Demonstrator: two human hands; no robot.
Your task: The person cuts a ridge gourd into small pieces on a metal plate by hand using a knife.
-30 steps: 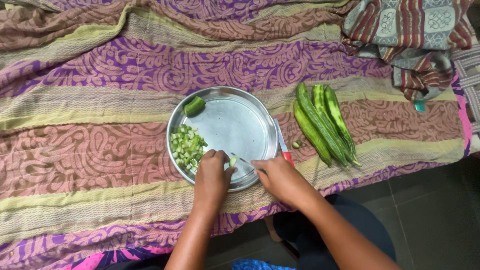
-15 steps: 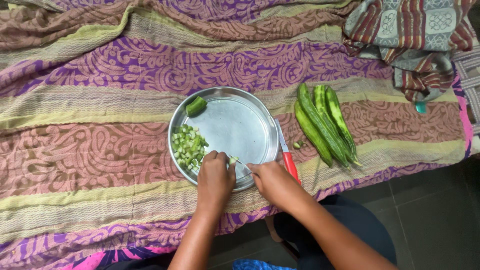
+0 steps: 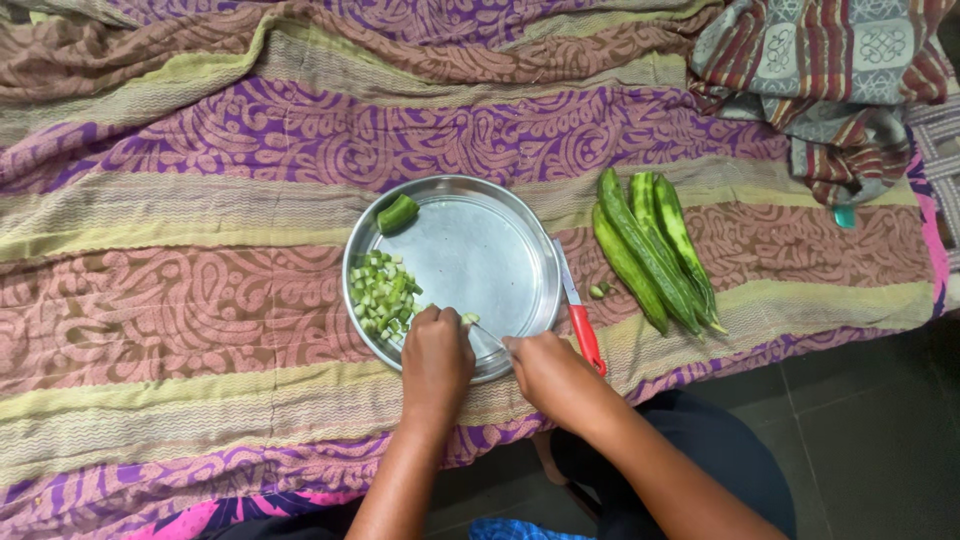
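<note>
While both hands stay low over the steel plate's near rim | left hand closed on a small green piece | right hand closed on a knife, little changed since a second ago | chopped pile at plate's left, whole ridged gourds beside it.

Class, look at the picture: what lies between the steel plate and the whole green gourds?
In the head view, a red-handled tool and small green bits lie on the cloth between the plate and the gourds.
</note>
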